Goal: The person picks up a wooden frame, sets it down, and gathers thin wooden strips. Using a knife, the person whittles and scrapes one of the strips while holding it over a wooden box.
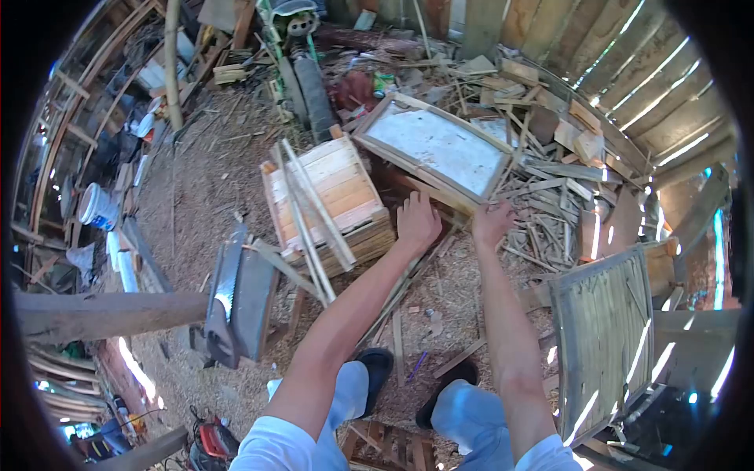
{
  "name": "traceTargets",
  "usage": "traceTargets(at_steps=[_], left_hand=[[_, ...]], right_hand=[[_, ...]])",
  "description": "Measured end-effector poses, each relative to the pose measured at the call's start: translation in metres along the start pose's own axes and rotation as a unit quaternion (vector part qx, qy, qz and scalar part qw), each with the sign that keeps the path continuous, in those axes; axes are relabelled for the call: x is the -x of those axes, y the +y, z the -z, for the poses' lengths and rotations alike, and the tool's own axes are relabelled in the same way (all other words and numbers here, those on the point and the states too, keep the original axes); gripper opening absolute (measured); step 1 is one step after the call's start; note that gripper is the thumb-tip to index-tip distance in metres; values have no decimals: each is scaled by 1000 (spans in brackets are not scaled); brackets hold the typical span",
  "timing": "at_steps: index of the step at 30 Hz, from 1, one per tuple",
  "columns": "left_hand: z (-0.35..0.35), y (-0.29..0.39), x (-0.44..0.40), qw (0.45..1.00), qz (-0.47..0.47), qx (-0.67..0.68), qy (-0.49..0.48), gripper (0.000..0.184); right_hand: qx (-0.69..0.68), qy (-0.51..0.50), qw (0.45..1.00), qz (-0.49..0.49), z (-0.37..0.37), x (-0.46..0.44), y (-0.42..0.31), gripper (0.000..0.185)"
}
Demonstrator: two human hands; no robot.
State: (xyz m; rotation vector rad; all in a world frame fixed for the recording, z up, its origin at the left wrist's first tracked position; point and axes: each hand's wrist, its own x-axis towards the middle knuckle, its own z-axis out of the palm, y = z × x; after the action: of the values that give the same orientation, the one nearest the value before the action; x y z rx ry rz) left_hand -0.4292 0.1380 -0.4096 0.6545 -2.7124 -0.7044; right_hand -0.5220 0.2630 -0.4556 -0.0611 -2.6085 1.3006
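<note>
A wooden-framed panel with a whitish face [436, 145] lies tilted in the upper middle. My left hand [418, 220] is at its near edge, the fingers bent over the wood; what they grip is too small to make out. At the panel's near right corner is my right hand [492, 224], its fingers curled at the frame. Left of the panel stands a box of pale planks [334, 184], with thin wood strips [302, 212] lying across its top.
A handsaw [226, 290] rests on a grey board [255, 302] at the left. Scrap wood [550, 184] is heaped at the right, above a slatted wooden panel [605, 330]. A white bucket [96, 206] sits far left. A red power tool [214, 439] lies lower left.
</note>
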Motion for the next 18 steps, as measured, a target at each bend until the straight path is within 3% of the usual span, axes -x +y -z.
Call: traceTargets(at_steps=[1,2,3,4,5,7,8,9,11,12,13,15,16,18], left_hand=[[12,-8,1,1000,3,-6,6,34],[26,-16,3,997,4,48,52,37],[42,-25,5,990,5,103,100,39],[79,-17,14,977,-13,-156,142,40],[96,-27,13,975,-13,-161,151,40],[123,-51,14,982,10,-99,162,43],[134,-65,18,981,56,-136,124,56],[136,-86,20,981,62,-137,126,56],[127,-122,19,927,166,-334,40,70],[156,-95,27,910,267,-308,-82,73],[153,-99,26,911,267,-304,-82,73],[136,-112,20,876,381,-280,-97,63],[122,-120,18,876,383,-275,-102,63],[103,-134,13,920,347,-181,-1,46]], right_hand=[[33,44,994,91,12,11,-22,35],[-61,-20,989,132,4,24,-27,30],[-68,-21,988,136,3,39,-43,30],[-81,-131,981,118,-2,56,-63,30],[-93,-240,961,99,-8,70,-83,31],[-104,-218,966,89,-30,95,-111,34],[-105,-197,972,74,-40,105,-120,38],[-106,-202,971,77,-48,107,-125,38],[23,-431,902,21,-55,101,-130,49],[32,-435,899,26,-52,104,-133,53],[36,-434,900,27,-52,105,-134,53],[53,-420,905,47,-51,103,-134,40],[60,-421,904,46,-41,109,-139,40],[40,-232,958,162,-22,126,-154,35]])
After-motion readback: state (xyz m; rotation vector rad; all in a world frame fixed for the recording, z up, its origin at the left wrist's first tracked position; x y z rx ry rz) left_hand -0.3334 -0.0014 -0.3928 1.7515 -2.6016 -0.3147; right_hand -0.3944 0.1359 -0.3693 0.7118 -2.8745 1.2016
